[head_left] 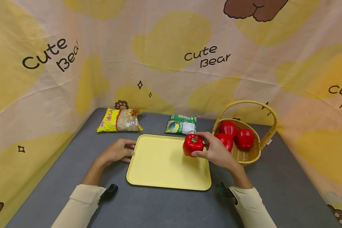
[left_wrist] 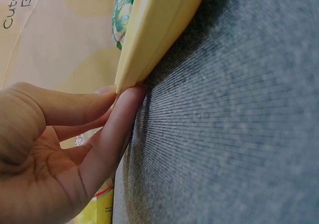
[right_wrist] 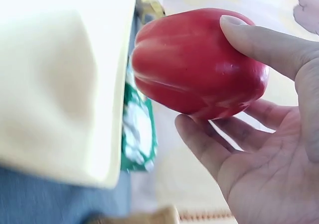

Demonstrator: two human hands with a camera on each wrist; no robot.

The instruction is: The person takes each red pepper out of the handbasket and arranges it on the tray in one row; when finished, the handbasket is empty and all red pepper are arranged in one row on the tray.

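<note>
A red bell pepper with a green stem is gripped between the thumb and fingers of my right hand, held above the right part of a yellow tray. In the right wrist view the bell pepper hangs over the tray's side, apart from it. My left hand pinches the tray's left rim; in the left wrist view the thumb lies on the edge and a finger is beneath it. The tray lies on the grey table.
A wicker basket with a tall handle stands right of the tray, holding three more red peppers. Behind the tray lie a yellow bag of pasta and a green packet. A printed cloth hangs around the table.
</note>
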